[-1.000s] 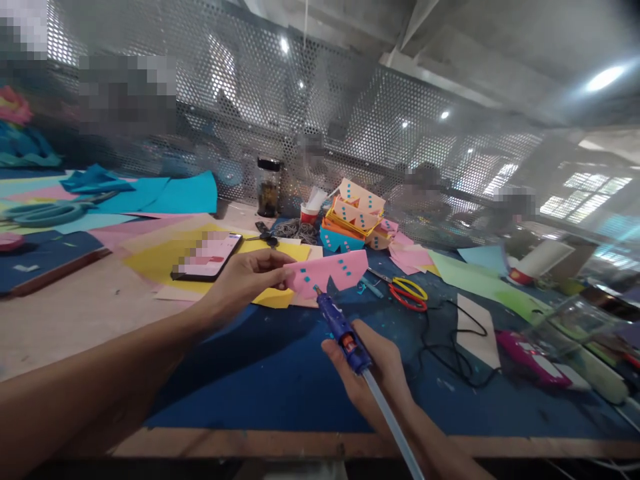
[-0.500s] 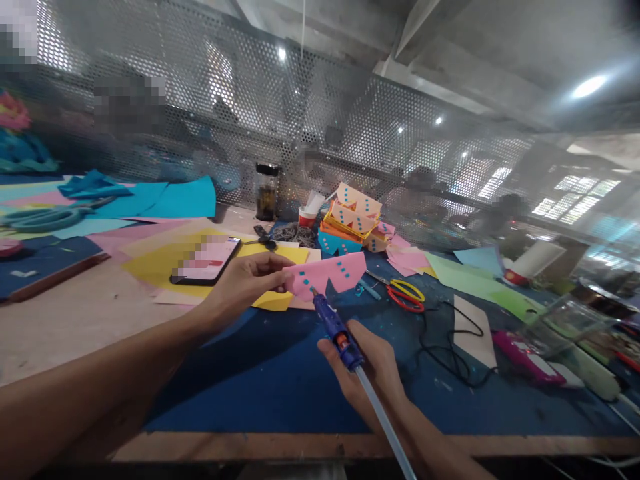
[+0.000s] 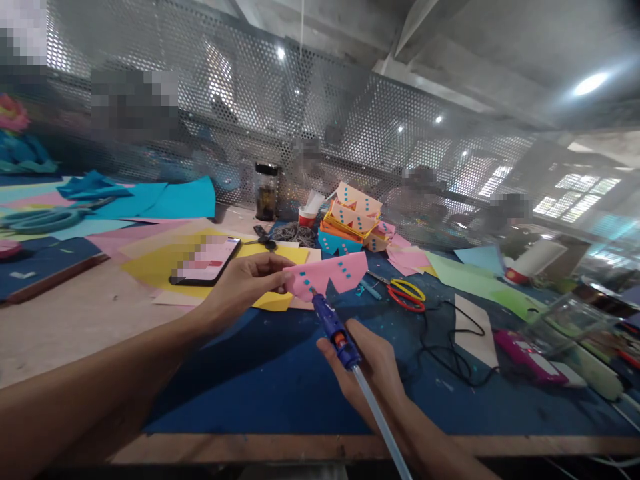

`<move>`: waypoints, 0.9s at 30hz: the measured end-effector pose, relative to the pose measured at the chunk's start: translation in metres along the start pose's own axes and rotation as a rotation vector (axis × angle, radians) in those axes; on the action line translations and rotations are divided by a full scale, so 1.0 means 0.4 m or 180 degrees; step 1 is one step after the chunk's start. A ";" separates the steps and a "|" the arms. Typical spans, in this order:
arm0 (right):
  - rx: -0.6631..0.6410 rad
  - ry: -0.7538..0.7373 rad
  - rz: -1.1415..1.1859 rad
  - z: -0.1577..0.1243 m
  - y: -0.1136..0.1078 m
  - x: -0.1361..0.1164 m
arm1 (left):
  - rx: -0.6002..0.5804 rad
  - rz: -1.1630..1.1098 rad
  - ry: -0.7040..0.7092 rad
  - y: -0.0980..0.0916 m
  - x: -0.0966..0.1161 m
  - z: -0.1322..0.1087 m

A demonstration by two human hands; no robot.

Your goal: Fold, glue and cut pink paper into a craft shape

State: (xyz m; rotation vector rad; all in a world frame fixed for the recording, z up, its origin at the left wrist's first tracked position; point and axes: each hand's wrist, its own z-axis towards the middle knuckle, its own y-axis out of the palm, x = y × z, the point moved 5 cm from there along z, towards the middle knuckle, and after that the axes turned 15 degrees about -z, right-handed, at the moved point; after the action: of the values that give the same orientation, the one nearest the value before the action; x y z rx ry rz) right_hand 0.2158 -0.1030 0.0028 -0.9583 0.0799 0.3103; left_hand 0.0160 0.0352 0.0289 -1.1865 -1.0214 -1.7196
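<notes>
My left hand pinches the left end of a pink paper cutout, which has a notch in its lower edge and small blue squares on its face. In my right hand is a blue glue gun, gripped from below, with a long translucent glue stick coming out of its back end. The gun's nozzle meets or nearly meets the cutout near its lower left squares; whether they touch I cannot tell. Beyond the cutout stands a stack of similar orange, yellow and blue pieces.
A phone lies on yellow paper to the left. Red-and-yellow scissors, a black cord and a magenta device are on the right. Behind them stand a dark-lidded bottle, a paper cup and a perforated metal screen.
Hardly anything differs. The glue gun's tip has shifted very slightly left on the pink cutout; both hands keep their grips.
</notes>
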 end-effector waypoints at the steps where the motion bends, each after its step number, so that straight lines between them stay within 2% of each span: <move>1: 0.0006 -0.0004 -0.0012 0.000 0.000 0.000 | -0.0002 -0.0008 0.0000 0.001 0.001 0.000; 7: 0.0083 -0.0023 -0.0002 0.001 -0.001 -0.001 | -0.0043 -0.0070 0.0006 0.000 -0.002 0.004; 13: 0.0351 -0.0043 0.0052 0.000 -0.003 0.008 | -0.0044 -0.0137 0.0016 -0.006 -0.008 0.003; 21: 0.0039 -0.0010 0.0096 -0.002 0.000 -0.002 | 0.0017 -0.0192 0.0005 0.000 -0.007 0.006; 27: 0.0172 -0.0118 0.0155 -0.005 0.006 0.007 | 0.0019 -0.0207 -0.0006 -0.002 -0.005 0.004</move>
State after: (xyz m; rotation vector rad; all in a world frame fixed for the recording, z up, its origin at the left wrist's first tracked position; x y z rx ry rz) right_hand 0.2178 -0.1027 -0.0006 -0.8978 0.0773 0.3690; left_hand 0.0162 0.0374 0.0272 -1.1631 -1.0760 -1.7647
